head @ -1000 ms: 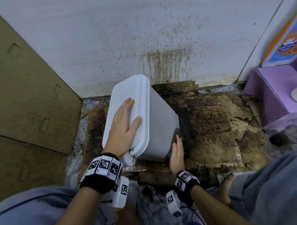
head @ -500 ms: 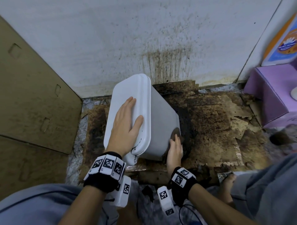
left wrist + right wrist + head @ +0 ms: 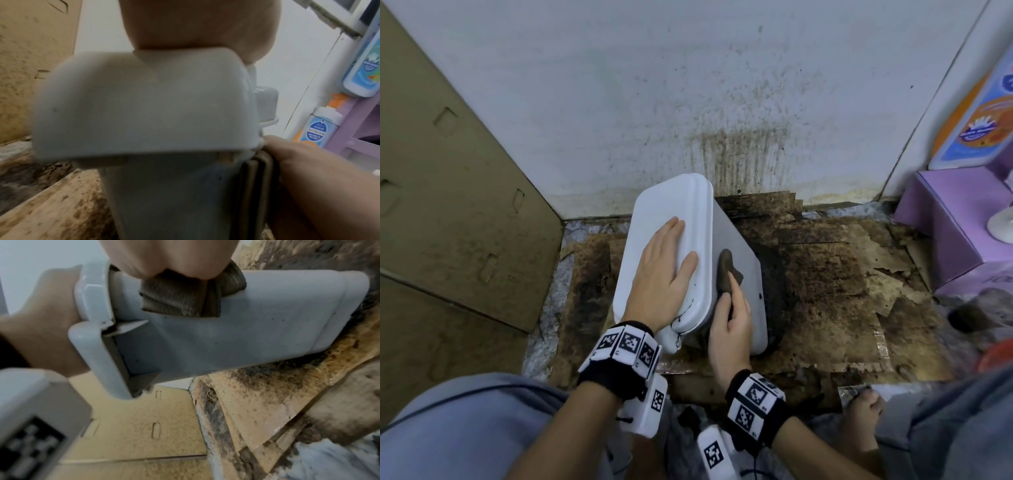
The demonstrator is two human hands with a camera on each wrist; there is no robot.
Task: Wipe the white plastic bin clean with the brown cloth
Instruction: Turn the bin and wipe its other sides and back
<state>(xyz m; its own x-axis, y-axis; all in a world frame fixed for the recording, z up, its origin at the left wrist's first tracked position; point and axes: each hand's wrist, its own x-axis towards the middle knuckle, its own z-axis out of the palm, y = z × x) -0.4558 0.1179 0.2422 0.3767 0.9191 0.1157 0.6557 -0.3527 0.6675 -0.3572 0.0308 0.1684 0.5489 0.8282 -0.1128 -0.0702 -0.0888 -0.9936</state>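
- The white plastic bin point(image 3: 736, 274) with its closed lid stands at the centre of the head view, tilted toward the left of the frame, its base on the floor near the wall; small dark specks mark its side wall.
- The folded brown ribbed cloth point(image 3: 724, 270) lies flat against the bin's side wall, just below the lid rim.
- The right hand point(image 3: 731, 323) presses the cloth to the bin wall, fingers extended along it, thumb lying on the cloth.
- The left hand point(image 3: 659, 274) rests flat on the lid, fingers straight and spread, gripping nothing.
- Stained, peeling brown cardboard sheets point(image 3: 842, 274) cover the floor beneath the bin.
- The white wall point(image 3: 688, 85) behind carries a dark streaked stain.
- A tan cardboard panel point(image 3: 448, 205) stands at left; a purple box point(image 3: 948, 219) sits at right.
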